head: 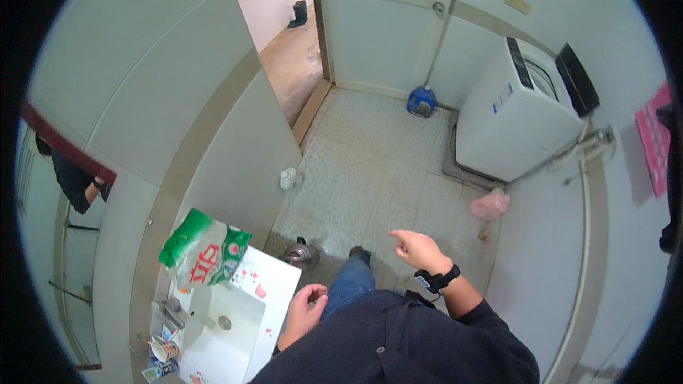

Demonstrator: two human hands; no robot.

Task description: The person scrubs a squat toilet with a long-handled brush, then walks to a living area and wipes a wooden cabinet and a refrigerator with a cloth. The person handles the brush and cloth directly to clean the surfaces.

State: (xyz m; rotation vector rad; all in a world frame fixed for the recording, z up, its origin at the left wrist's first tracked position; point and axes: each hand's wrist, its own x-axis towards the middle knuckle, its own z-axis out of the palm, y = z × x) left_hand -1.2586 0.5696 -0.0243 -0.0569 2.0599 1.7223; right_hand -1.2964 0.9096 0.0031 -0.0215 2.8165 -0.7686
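Observation:
My left hand (306, 310) hangs beside the front edge of a white washbasin (283, 298), its fingers curved and apart from the thumb, with nothing seen in it. Out over the tiled floor, my right hand (419, 250) is held with its fingers loosely bent and holds nothing that I can see. A black band with a small device (437, 280) is on my right wrist. On the basin's far corner stands a green-and-white plastic bag (205, 253) bearing red writing. The metal faucet (169, 320) is at the wall side of the bowl.
A metal kettle (301, 254) stands on the floor near my foot. A white bottle (289, 178), a blue jug (421, 101) and a pink container (489, 204) are farther off. The washing machine (512, 117) has its lid raised. A cup (164, 348) sits by the faucet.

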